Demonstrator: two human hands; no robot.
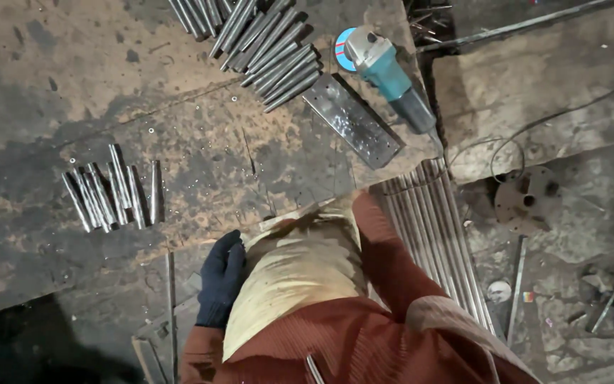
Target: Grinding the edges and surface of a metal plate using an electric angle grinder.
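Looks like a pause between pieces rather than actual cutting or grinding. Just below centre of the frame, seeing a left hand in a dark blue knit glove pressed against the edge of a stained cream cloth draped over the lap. Can't tell if those fingers are pinching the cloth or just lying on it. No sign of the right hand at all, only a rust-red ribbed sleeve running up behind the cloth.

Going by that, reckon it's a settling or cloth-adjusting step. Picking up anything after this would call for a long reach, since nothing sits touching the glove.

Around it:
- mid left, a row of short tapered grey steel pegs, closest stock to the glove but still apart from it
- top centre, a pile of longer steel rods
- just right of that, a teal angle grinder lying beside a flat shiny steel plate
- right of the sleeve, a bundle of long steel bars
- further right, a rusty round flange with a loose cable near it

Worth minding that cable and the long bars, both lying between the body and the grinder.
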